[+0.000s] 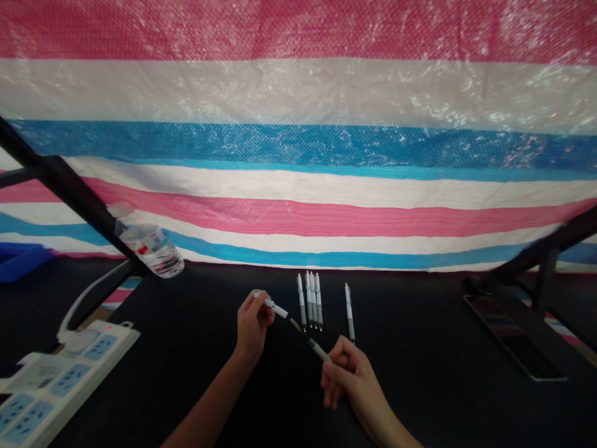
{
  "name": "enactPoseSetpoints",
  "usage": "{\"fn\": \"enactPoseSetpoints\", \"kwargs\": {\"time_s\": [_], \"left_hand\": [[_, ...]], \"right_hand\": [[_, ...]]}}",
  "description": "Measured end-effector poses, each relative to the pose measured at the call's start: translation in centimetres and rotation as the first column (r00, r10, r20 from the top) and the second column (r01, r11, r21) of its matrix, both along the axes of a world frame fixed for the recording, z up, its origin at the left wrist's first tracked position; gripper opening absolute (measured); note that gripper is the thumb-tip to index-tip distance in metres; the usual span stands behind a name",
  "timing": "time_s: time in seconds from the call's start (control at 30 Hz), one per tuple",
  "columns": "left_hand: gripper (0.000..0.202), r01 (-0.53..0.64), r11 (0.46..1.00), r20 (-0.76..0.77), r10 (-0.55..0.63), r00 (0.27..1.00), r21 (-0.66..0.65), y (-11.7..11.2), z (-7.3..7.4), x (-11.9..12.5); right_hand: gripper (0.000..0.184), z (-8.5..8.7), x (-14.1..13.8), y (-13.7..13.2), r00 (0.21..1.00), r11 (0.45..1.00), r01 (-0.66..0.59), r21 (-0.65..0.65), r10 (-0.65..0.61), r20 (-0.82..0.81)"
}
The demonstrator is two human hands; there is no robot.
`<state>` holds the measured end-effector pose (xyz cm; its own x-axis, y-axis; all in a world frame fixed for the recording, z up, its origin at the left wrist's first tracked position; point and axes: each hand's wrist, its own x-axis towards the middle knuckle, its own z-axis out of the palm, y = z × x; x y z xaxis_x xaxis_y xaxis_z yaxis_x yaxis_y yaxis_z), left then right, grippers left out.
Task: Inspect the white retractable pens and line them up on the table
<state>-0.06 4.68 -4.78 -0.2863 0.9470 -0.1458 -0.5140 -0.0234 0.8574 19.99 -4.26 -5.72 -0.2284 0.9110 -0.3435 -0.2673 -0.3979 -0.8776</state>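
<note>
My left hand (252, 323) is closed around the white upper barrel of a pen (275, 307), held just above the black table. My right hand (347, 373) pinches the pen's lower grey part (319, 350), with a thin refill (295, 324) bridging the gap between the two pieces. The two halves are pulled apart along one slanted line. Just beyond the hands, three white and grey pens (310, 300) lie side by side on the table, and a single pen (349, 312) lies to their right.
A white power strip (51, 373) sits at the left front. A plastic water bottle (152, 247) lies beside a black slanted bar (60, 180). A dark phone (513, 339) rests at the right. A striped tarp (298, 143) hangs behind the black table (420, 373).
</note>
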Motion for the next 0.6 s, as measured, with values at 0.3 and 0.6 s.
{"fn": "enactPoseSetpoints", "kwargs": {"time_s": [0.3,0.6], "left_hand": [[0.026,0.091,0.996,-0.006,-0.091,0.996,0.003,-0.4,-0.3,0.4],[0.034,0.347,0.937,-0.138,-0.339,0.931,0.041,-2.4,-0.7,2.5]], "right_hand": [[0.045,-0.1,0.0,0.1,1.000,1.000,0.003,0.005,-0.003,-0.006],[0.048,-0.5,-0.2,0.2,0.997,0.996,0.001,0.090,-0.008,0.080]]}}
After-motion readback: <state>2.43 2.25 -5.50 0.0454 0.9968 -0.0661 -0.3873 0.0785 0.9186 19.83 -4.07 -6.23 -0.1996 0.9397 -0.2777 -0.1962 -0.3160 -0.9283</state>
